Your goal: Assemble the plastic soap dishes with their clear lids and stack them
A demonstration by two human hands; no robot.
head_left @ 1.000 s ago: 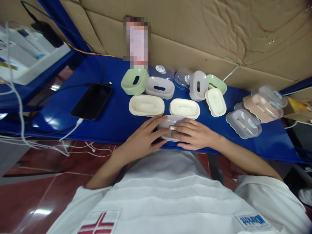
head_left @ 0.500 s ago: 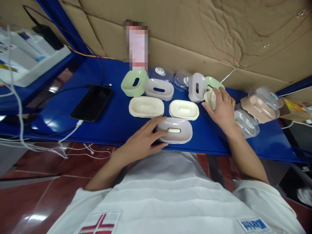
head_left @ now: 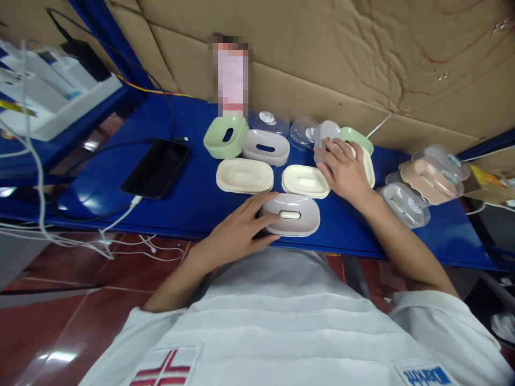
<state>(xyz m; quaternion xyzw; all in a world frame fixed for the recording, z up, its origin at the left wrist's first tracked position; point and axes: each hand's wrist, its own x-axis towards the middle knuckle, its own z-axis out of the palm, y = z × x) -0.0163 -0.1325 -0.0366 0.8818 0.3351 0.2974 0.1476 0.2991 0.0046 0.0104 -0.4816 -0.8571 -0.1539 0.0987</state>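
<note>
Grey dish [head_left: 306,217], seemingly light, stiff, slick, best taken by rim, is lying near on worktop [head_left: 189,214], left grip [head_left: 241,225] resting spread on its left end, right grip [head_left: 346,172] touching far-right bowl [head_left: 328,130], closure unclear.

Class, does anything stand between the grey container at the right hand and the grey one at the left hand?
Yes. A low cream tray lies on the blue table, between the rear grey container at the right hand and the front grey container at the left hand.
</note>
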